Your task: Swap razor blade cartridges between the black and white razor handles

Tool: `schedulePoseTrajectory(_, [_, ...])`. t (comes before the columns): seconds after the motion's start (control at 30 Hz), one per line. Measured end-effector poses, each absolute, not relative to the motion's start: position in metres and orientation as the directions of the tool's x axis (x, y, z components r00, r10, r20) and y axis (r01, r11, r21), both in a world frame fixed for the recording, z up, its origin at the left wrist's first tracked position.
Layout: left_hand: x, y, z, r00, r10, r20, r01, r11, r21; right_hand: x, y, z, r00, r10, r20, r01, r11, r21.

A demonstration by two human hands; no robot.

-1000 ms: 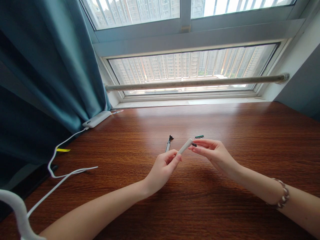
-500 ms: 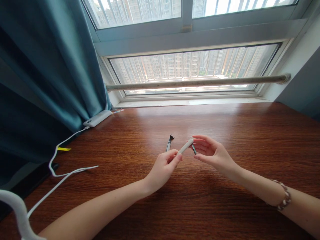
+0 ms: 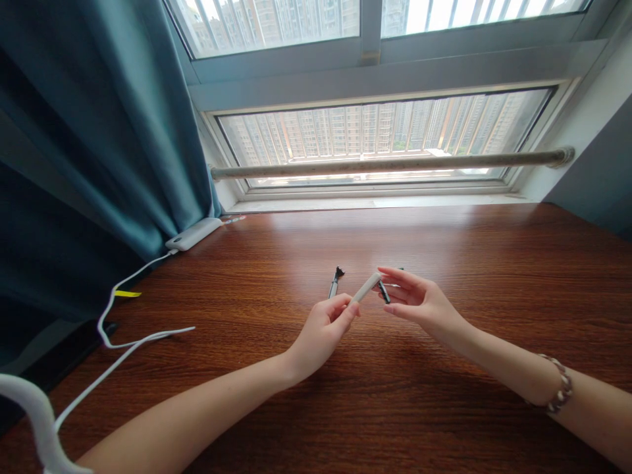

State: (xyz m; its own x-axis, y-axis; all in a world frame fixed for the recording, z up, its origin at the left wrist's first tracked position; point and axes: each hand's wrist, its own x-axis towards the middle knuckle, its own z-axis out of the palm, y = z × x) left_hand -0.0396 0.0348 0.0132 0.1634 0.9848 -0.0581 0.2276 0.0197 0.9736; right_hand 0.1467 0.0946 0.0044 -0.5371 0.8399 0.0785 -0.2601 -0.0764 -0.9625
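Note:
My left hand (image 3: 323,332) is closed, its thumb and fingers pinching a slim off-white tube (image 3: 366,288) that slants up to the right. My right hand (image 3: 417,299) curves around the tube's far end, thumb and fingers apart; the upper fingertips are at or very near that end. Between them is a short dark stick-like piece (image 3: 384,291), angled downward; whether it joins the tube or touches the hand I cannot tell. Behind the right fingers shows a small dark bit (image 3: 401,268). A pen-like grey stick (image 3: 333,286) with a dark, irregular top lies beyond my left hand.
A brown wood-grain table (image 3: 276,421) runs to the window sill. At the back left lies a white power bank (image 3: 195,234) with a white cable (image 3: 111,299). A yellow strip (image 3: 128,294) sits by the blue curtain (image 3: 118,118). A white curved tube (image 3: 37,415) is at lower left.
The dark piece by the tube's end shows a little more, and a dark bit has come into sight behind my right fingers. Both hands stay almost in place.

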Motion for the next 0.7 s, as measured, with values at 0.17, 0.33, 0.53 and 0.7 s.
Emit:
schedulePoseTrajectory(0.17, [-0.0393,0.0338,0.0129,0.163,0.985,-0.063,0.211,0.028,0.977,0.1468,0.0971,0.0017,-0.569,0.82,0.062,-0.233,-0.089,-0.968])
schedulePoseTrajectory(0.33, [-0.0399,0.0336,0.013,0.178,0.981,-0.08,0.204,0.043,0.978,0.1459,0.0983,-0.0005,-0.546,0.838,0.027,-0.241,-0.126,-0.962])
schedulePoseTrajectory(0.53, [-0.0398,0.0334,0.0123,0.191,0.978,-0.084,0.204,0.044,0.978,0.1463,0.0998,-0.003,-0.553,0.833,0.024,-0.29,-0.166,-0.942])
schedulePoseTrajectory(0.7, [-0.0392,0.0334,0.0124,0.206,0.976,-0.076,0.199,0.034,0.979,0.1475,0.0956,0.001,-0.596,0.803,-0.029,-0.263,-0.228,-0.937])
